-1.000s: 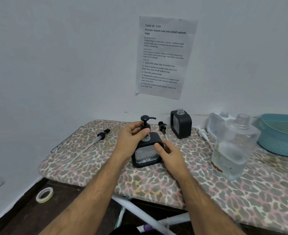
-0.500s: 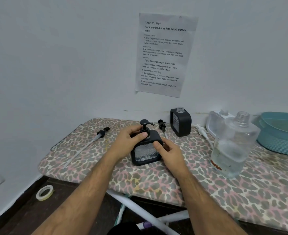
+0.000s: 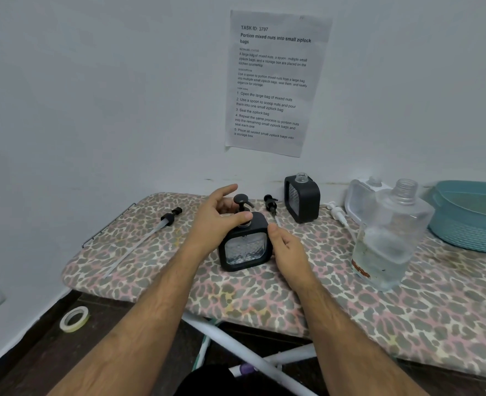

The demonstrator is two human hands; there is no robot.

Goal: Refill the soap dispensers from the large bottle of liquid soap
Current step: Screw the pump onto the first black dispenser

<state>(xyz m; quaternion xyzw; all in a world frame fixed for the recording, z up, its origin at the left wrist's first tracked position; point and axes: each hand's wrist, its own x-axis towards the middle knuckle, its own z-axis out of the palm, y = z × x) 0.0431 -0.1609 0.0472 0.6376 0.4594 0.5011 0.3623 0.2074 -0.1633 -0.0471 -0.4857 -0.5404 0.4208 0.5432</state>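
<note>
The near dispenser (image 3: 244, 247), black with a clear patterned window, stood upright on the leopard-print board (image 3: 264, 298), its black pump head (image 3: 241, 202) seated in the neck. The left hand (image 3: 216, 221) curled around the pump collar, thumb laid across the front of it, forefinger lifted and pointing up behind the pump. The right hand (image 3: 287, 250) gripped the dispenser's right side, thumb on the top corner, the other fingers wrapped round behind where I could not see them.

Behind it a loose black pump (image 3: 271, 203) lay on the board, and just past that the second dispenser (image 3: 302, 198) stood uncapped, neck open. Well to the right stood the large bottle (image 3: 387, 238), clear, capless, with liquid filling roughly its lower half. A white pump (image 3: 337, 212) lay just left of it, and a clear container (image 3: 360, 195) stood behind, touching or nearly so; I could not tell which. A long tube with a black cap (image 3: 161, 227) rested far left. A teal basin (image 3: 470, 215) sat at the right edge. A roll of tape (image 3: 74, 319) lay on the floor, and a printed sheet (image 3: 273, 81) hung on the wall.
</note>
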